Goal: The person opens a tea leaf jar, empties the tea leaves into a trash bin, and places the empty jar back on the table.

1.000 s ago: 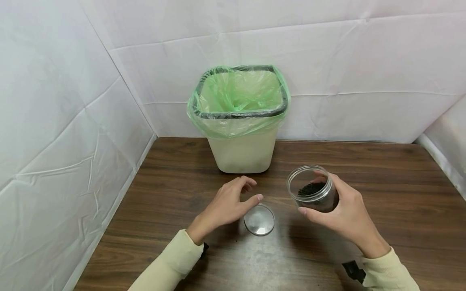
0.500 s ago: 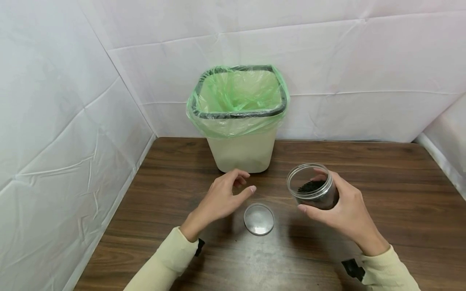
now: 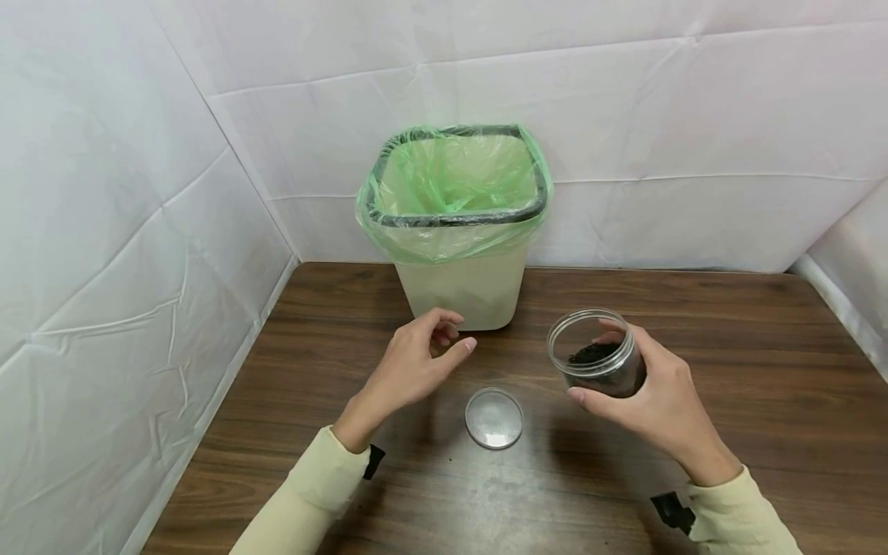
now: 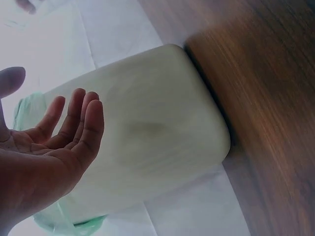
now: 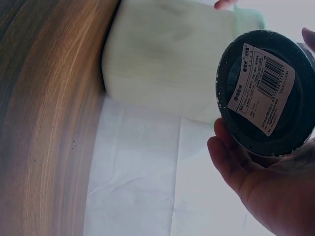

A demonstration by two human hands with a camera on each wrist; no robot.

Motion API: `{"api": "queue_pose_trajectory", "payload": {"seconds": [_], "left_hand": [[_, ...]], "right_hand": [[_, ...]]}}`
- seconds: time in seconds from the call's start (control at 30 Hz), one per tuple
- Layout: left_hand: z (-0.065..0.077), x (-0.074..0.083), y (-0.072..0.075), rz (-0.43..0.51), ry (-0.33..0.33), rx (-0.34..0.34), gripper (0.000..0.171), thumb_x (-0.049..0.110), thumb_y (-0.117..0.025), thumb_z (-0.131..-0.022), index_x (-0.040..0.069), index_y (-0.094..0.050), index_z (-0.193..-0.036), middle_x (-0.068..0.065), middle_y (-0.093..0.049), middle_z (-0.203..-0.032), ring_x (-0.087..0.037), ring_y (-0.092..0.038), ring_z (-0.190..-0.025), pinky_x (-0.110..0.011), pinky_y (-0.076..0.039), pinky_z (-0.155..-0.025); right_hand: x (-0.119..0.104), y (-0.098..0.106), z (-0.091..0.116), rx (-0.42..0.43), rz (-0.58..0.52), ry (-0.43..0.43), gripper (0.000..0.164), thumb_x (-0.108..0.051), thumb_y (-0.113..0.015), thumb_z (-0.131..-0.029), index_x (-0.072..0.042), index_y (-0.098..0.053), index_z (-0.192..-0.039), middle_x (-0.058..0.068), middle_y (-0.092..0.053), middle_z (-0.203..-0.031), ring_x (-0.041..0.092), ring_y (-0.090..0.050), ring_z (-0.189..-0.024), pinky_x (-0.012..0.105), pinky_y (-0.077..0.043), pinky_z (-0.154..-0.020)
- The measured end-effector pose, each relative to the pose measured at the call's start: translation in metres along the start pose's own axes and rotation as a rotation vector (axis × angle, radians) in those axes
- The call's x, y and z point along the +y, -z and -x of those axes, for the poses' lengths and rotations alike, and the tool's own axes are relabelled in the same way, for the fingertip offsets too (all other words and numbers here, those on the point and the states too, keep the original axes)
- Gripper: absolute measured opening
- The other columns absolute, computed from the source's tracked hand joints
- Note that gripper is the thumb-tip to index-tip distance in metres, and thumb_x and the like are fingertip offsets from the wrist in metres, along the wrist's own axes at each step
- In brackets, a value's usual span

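Drawing away from the round clear lid [image 3: 494, 418], the person's left grip [image 3: 416, 358] has slid left and forward over the last second; its thumb reached the lid's edge in the head view, and now there is plain space between them. It is released, fingers loosely bent around nothing, in front of the lower wall of the bin [image 3: 472, 289]. The left wrist view confirms the fingers hold nothing.

The right grip [image 3: 655, 393] has hardly shifted. It grasps the clear jar [image 3: 607, 385], thumb on the near side and fingers around the far one, keeping it raised over the wooden surface [image 3: 728, 347] to the right of the lid. The jar tilts, its mouth leaning leftward and toward the person, with dark loose material [image 3: 593, 356] lying well below the rim. To my eye, the uncovering is finished: the lid lies by itself, the jar is uncapped, and the left side is free. The bin, lined with a green bag [image 3: 444, 247], stands beyond both grips, and nothing shows in the part of the bag I can see.

As for writing, the right wrist view catches a pale label [image 5: 263, 88] stuck on the jar's base. It carries a barcode and "MADE IN CHINA"; the rest appears to be Chinese characters, too small for me to read surely. I spot no lettering on the bin or lid.
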State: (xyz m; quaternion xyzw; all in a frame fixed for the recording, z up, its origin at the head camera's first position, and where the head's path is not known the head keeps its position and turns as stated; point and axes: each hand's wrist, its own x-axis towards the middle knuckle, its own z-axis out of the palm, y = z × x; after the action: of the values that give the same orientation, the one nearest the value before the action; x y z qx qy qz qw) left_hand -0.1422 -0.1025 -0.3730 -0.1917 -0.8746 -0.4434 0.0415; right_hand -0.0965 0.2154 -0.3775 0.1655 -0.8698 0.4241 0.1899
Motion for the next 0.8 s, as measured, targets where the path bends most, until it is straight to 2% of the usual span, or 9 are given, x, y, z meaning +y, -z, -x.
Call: {"api": "queue_pose_trajectory", "payload": {"seconds": [0.2, 0.6, 0.8], "left_hand": [[-0.003, 0.002, 0.008, 0.006, 0.003, 0.031, 0.032, 0.034, -0.070, -0.095, 0.014, -0.066, -0.119, 0.001, -0.066, -0.101, -0.014, -0.062, -0.085, -0.038, -0.055, -0.079], [-0.006, 0.001, 0.021, 0.024, -0.004, 0.069, 0.034, 0.031, -0.069, -0.095, 0.008, -0.066, -0.120, -0.001, -0.067, -0.101, -0.014, -0.064, -0.088, -0.038, -0.056, -0.078], [-0.007, -0.001, 0.026, 0.020, -0.009, 0.084, 0.036, 0.031, -0.069, -0.096, 0.006, -0.065, -0.121, -0.001, -0.067, -0.101, -0.014, -0.063, -0.088, -0.034, -0.055, -0.077]], "right_hand": [[0.000, 0.001, 0.000, 0.005, -0.001, -0.003, 0.089, -0.018, -0.100, -0.059, -0.023, -0.058, -0.137, -0.005, -0.067, -0.110, 0.004, -0.061, -0.095, 0.012, -0.041, -0.082], [-0.001, 0.003, -0.001, -0.006, 0.001, -0.021, 0.087, -0.018, -0.100, -0.060, -0.024, -0.058, -0.137, -0.007, -0.066, -0.110, 0.004, -0.061, -0.095, 0.013, -0.042, -0.081], [-0.003, 0.003, -0.002, -0.004, 0.001, -0.027, 0.082, -0.018, -0.097, -0.065, -0.027, -0.059, -0.137, -0.005, -0.067, -0.110, 0.003, -0.060, -0.096, 0.015, -0.041, -0.081]]}}
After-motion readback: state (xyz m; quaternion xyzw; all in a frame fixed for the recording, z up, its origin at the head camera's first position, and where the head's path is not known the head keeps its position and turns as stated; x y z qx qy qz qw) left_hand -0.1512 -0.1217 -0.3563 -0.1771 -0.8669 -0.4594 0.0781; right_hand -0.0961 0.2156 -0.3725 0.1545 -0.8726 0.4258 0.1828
